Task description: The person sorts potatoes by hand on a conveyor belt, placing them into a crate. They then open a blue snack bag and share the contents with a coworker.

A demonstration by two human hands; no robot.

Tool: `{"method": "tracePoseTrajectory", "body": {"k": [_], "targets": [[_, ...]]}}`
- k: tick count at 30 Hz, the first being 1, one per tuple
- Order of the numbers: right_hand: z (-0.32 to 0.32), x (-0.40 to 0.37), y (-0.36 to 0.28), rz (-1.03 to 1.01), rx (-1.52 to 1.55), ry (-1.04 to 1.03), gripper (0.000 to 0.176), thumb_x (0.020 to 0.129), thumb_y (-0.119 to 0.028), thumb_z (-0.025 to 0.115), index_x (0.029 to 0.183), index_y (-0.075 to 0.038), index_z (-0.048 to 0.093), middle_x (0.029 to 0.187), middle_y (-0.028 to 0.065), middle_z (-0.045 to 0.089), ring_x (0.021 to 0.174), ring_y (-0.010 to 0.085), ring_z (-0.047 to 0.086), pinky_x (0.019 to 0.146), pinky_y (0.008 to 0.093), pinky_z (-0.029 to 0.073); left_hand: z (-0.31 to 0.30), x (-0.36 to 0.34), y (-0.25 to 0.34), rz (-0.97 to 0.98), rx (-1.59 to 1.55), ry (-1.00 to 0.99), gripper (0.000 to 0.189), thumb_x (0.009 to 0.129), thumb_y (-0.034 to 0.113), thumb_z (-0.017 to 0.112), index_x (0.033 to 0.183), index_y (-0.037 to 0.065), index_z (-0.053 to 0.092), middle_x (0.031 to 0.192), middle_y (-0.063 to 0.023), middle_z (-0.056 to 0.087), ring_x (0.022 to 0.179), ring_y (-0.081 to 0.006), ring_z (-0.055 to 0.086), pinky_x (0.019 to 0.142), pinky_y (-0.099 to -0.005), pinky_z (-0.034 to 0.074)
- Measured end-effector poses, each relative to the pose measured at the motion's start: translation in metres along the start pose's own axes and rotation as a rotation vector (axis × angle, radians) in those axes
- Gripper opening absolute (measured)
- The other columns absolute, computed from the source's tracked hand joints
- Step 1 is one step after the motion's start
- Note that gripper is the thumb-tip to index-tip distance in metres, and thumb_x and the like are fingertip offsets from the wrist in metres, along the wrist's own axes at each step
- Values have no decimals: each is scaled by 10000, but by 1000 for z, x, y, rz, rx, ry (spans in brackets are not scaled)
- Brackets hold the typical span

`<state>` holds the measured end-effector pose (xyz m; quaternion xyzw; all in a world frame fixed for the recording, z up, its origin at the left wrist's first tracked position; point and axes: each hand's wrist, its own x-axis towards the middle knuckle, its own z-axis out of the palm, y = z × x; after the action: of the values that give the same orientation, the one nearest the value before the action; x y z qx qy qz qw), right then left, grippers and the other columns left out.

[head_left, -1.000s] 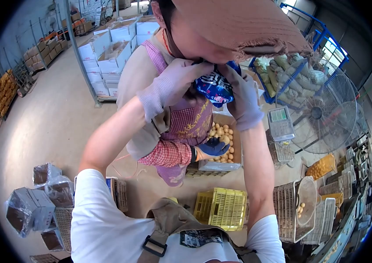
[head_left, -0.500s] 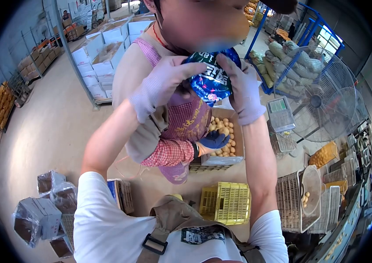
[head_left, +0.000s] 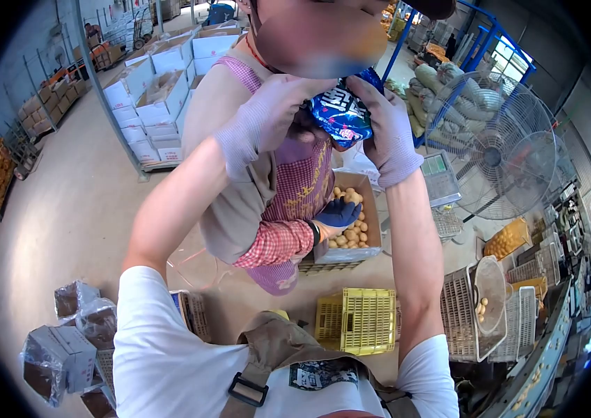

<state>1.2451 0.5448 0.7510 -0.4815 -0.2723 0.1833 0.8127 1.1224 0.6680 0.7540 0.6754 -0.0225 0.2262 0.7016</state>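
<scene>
A shiny blue plastic packet (head_left: 345, 115) with white lettering is pinched at its two upper sides, just below a person's blurred face. My left hand (head_left: 267, 118), in a pale grey-purple glove, closes on its left edge. On the other edge my right hand (head_left: 387, 129), gloved the same, is closed too. What the packet holds cannot be seen. Beyond my hands, the co-worker's blue-and-orange gloved hand (head_left: 338, 214) is over a carton (head_left: 373, 230) of round potatoes (head_left: 351, 238).
The co-worker in a checked apron (head_left: 299, 181) stands right in front of me. Yellow crates (head_left: 368, 322) lie near my front. A large fan (head_left: 494, 157) and a scale (head_left: 440, 177) are at right, stacked white cartons (head_left: 163, 97) behind left, plastic-lined boxes (head_left: 65, 355) at lower left.
The packet and both my hands have shifted slightly up and toward the co-worker's face, still gripping. The packet has tilted, showing less of its upper print. The view has turned a little.
</scene>
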Motion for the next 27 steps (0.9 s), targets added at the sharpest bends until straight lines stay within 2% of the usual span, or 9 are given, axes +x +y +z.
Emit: {"method": "tracePoseTrajectory", "body": {"k": [3,5,7,9,11,16,19,23,27], "targets": [[0,1,-2,-19,-6,-23,355,824,-171,807,1018,55,614,855,101,699,593,148,689,461,263,552,-11,10,4,-59,-7,-99,312,1000,363,580,1014,63,665,740,0,669,603,-48,627,441,-183,458],[-4,4,-3,-24,-243,9,299,893,-122,727,1117,57,642,979,114,717,793,177,715,665,288,578,-14,15,10,-166,-14,-142,301,995,355,588,1002,63,661,720,-12,672,564,-58,630,417,-179,459],[-2,0,-5,8,-258,52,283,933,-96,676,1168,60,654,1044,124,726,893,193,728,765,300,591,-12,15,23,-260,-3,-120,291,989,348,597,988,64,659,701,-22,675,521,-71,629,390,-175,454],[4,-5,-11,70,-54,97,277,943,-94,656,1171,64,652,1050,132,725,893,197,731,763,300,592,-16,26,19,-261,-21,-201,298,987,348,600,992,57,661,661,-25,669,470,-82,609,359,-180,442],[-3,-4,-11,62,-58,37,283,947,-104,650,1176,62,649,1051,135,725,888,200,732,763,307,595,-25,40,12,-225,60,-318,302,991,350,592,994,56,661,643,-25,662,450,-78,592,350,-181,427],[-10,-2,-5,49,-10,-13,308,939,-134,668,1169,69,648,1047,140,722,879,212,734,761,324,605,-10,28,36,-287,-16,-216,259,965,315,614,887,70,644,553,-19,561,373,-66,466,307,-197,317],[-10,-9,-7,15,-13,-24,311,934,-127,672,1165,78,643,1043,139,720,875,219,735,760,327,609,-14,30,46,-372,60,-256,253,937,304,630,1005,60,624,646,-48,627,414,-81,528,334,-166,417],[-10,-18,-14,-1,31,-90,293,929,-119,680,1138,83,642,1031,141,718,860,213,735,762,326,615,-15,35,42,-494,-51,-245,224,943,252,640,907,32,617,602,-64,584,398,-98,495,299,-194,330],[-8,-18,-12,-11,46,-95,275,932,-116,684,1121,78,641,1013,130,718,847,209,736,757,318,619,-19,35,44,-507,-78,-285,223,937,257,662,946,42,604,621,-54,587,414,-99,512,301,-185,350]]}}
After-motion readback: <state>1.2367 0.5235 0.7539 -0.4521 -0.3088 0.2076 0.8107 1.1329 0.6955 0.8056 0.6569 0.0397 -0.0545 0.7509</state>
